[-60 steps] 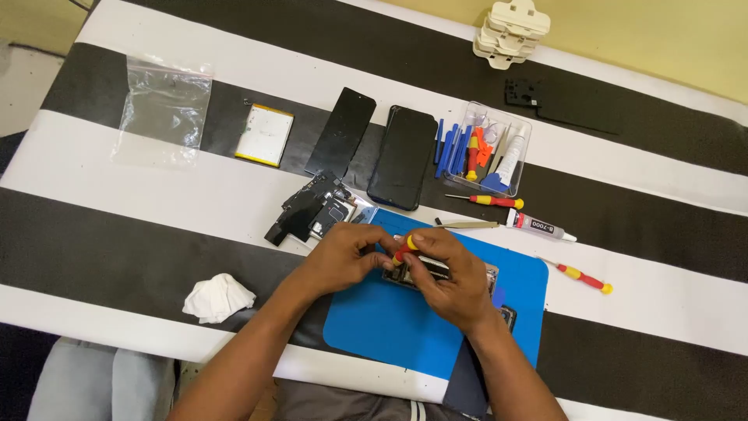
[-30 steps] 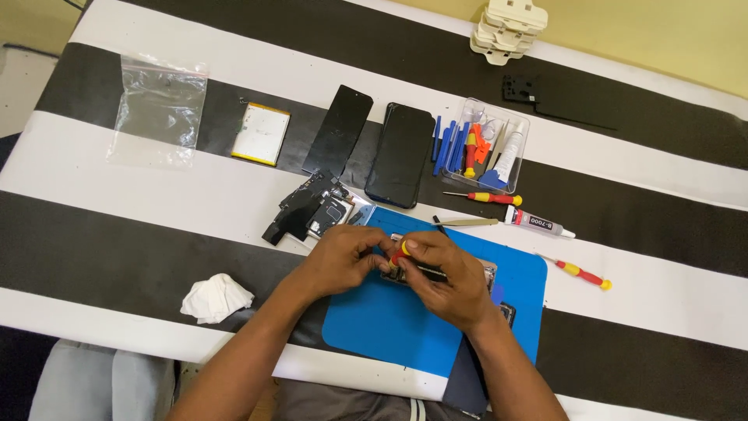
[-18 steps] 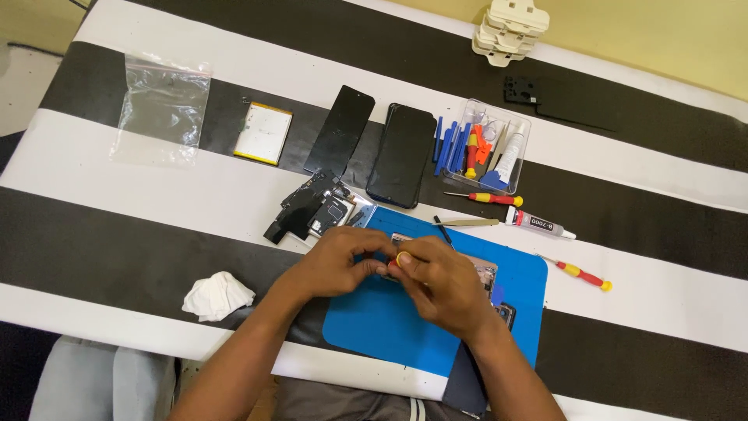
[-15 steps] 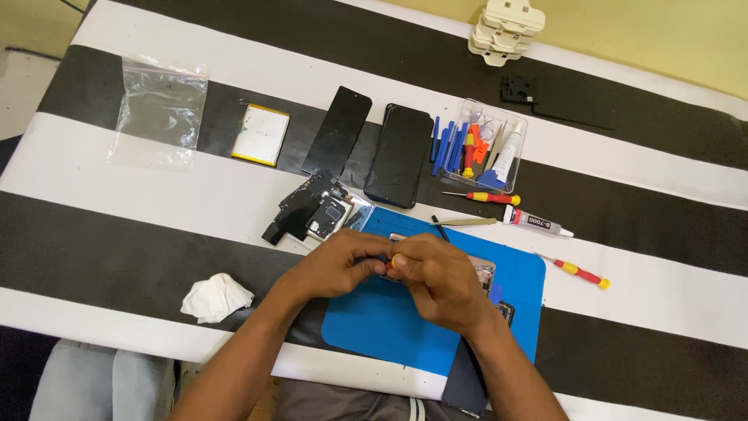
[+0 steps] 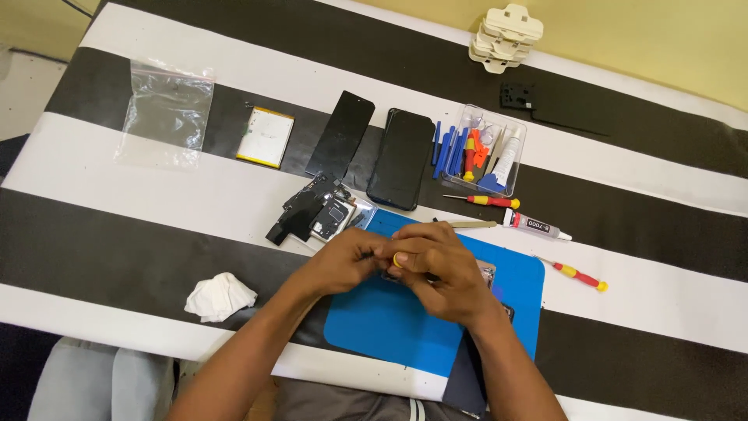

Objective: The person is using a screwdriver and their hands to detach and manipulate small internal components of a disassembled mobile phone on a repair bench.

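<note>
Small dark flat phone part (image 5: 387, 274), mostly hidden: left hand (image 5: 348, 261), right hand (image 5: 442, 269) pinching it closed-fingered over blue rubber mat (image 5: 389, 327) near table's front edge; likely light, fragile, gripping by edges advisable.

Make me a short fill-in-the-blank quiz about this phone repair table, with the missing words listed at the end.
1. Both hands, the left hand and the right hand, meet over the ____ work mat.
2. The crumpled white tissue lies to the ____ of the mat.
3. The clear tool tray holds mostly ____ pry tools.
4. The table cover has black and ____ stripes.

Missing words: blue; left; blue; white
</note>
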